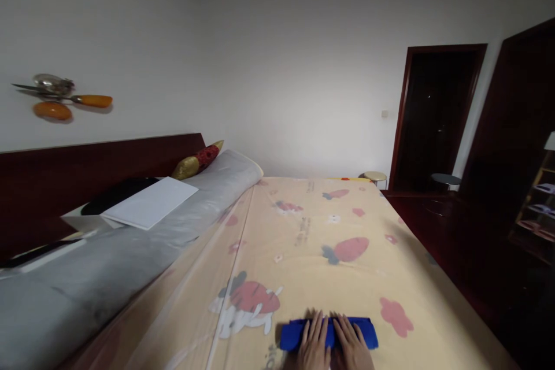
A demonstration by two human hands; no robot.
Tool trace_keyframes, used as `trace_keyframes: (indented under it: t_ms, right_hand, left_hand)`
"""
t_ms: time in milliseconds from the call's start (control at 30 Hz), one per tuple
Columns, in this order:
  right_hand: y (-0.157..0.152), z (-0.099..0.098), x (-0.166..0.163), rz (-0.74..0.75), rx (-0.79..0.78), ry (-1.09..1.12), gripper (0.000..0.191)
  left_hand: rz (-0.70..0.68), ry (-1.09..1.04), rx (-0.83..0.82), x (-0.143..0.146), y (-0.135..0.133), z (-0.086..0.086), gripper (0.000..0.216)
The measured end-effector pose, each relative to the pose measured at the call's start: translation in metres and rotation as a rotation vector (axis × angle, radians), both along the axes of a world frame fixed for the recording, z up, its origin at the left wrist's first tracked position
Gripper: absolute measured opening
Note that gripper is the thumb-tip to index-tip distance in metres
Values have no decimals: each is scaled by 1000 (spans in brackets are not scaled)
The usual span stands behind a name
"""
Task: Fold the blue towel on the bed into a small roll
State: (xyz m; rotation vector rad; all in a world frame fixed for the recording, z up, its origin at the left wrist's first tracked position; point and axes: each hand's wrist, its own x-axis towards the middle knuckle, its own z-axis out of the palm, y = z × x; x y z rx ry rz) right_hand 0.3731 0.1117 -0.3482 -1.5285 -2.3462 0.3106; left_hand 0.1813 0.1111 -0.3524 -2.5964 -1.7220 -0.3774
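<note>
A blue cloth [291, 335], folded or rolled into a narrow strip, lies on the patterned bed sheet [312, 283] near the bottom of the view. My left hand [315, 344] rests on its middle with the fingers stretched forward. Close beside it, my right hand [350, 344] lies flat on the cloth, fingers a little apart. Both palms press down from above, and neither hand is wrapped round the cloth. My wrists are cut off by the lower edge.
Left of the sheet runs a long grey pillow [173, 243] with a white box lid [151, 202] on it. A red and gold cushion [199, 161] leans at the dark headboard [99, 156]. Stools [375, 176] stand beyond the bed, near a dark door [437, 121].
</note>
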Motion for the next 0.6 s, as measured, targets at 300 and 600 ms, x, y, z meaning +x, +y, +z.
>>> trace_keyframes:
  t_ms: [300,600]
  right_hand:
    - [11,-9,23,71,32,60,64]
    - [9,-6,19,43,-8,47,64]
  left_hand:
    - [-6,-52,-131,-13,5,16,79]
    - [3,-19,-113,-9,6,14,82]
